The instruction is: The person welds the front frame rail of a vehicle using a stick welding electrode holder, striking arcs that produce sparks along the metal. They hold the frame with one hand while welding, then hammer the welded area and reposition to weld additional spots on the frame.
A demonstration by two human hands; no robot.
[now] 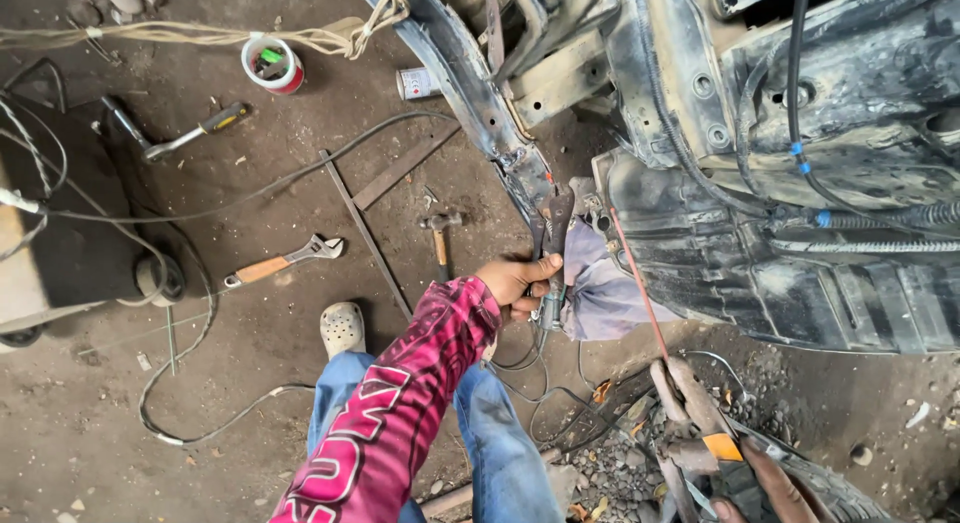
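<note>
**Pliers clamped on the frame edge, rod at the joint**

Left to right: an adjustable wrench (285, 261) and hammer (439, 239) lie unused on the dirt. The left hand (515, 281) grips locking pliers (552, 245) biting the car's frame rail (470, 78). Near right, the right hand (770, 483) holds a thin rod (638, 283) reaching the joint; no finished seam shows.

left hand (515, 280) grips locking pliers (553, 245) on car frame (470, 73).
</note>
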